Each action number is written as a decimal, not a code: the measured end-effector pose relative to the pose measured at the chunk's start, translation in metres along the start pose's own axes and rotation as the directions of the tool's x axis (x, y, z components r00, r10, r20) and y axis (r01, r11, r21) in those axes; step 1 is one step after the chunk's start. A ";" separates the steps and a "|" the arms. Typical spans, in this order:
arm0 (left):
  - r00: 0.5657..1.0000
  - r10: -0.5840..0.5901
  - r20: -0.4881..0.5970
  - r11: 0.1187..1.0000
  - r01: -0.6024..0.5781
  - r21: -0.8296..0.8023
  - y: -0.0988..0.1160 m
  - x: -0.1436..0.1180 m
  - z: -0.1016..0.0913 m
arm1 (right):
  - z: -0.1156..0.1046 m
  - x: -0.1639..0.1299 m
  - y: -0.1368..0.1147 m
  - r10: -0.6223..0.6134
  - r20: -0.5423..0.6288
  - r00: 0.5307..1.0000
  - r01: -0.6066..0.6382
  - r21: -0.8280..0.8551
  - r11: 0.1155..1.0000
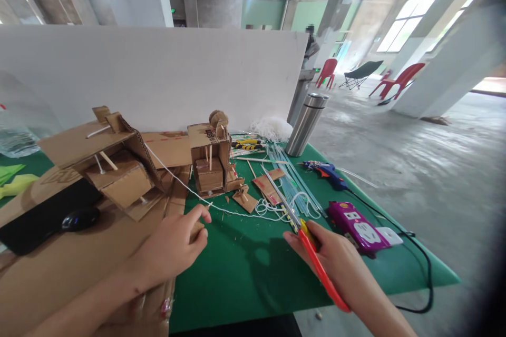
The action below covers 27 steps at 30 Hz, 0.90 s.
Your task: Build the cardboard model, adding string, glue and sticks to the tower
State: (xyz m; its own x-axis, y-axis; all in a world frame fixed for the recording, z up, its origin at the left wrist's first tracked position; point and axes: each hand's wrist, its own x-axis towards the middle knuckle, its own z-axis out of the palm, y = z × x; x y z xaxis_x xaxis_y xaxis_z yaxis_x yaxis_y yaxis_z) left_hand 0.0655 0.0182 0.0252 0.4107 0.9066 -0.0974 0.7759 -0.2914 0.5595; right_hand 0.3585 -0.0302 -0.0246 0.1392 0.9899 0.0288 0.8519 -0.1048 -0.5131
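My right hand grips a pair of scissors with red and yellow handles, its long blades pointing away over the table. My left hand hovers near the edge of the cardboard, index finger and thumb apart. White string runs from a cardboard model past my left fingertips. It ends in loose loops near the scissors. Farther back stands a smaller cardboard model with wooden sticks and a round brown piece on top. A small cardboard piece lies beside it.
Clear glue sticks, yellow-black pliers and a steel flask are at the back. A blue glue gun and a purple power strip lie right. A black mouse sits left.
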 end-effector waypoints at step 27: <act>0.990 0.124 0.061 0.802 -0.136 0.582 -0.013 0.048 0.019 | 0.006 0.060 0.010 0.138 -0.022 0.990 -0.130 -0.498 0.858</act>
State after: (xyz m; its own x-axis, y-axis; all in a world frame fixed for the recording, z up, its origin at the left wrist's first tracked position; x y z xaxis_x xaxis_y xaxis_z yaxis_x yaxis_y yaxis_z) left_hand 0.0841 0.0598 -0.0022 0.5319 0.8433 -0.0774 0.8450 -0.5345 -0.0174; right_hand 0.3724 0.0292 -0.0329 0.2661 0.9637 -0.0237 0.9637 -0.2665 -0.0169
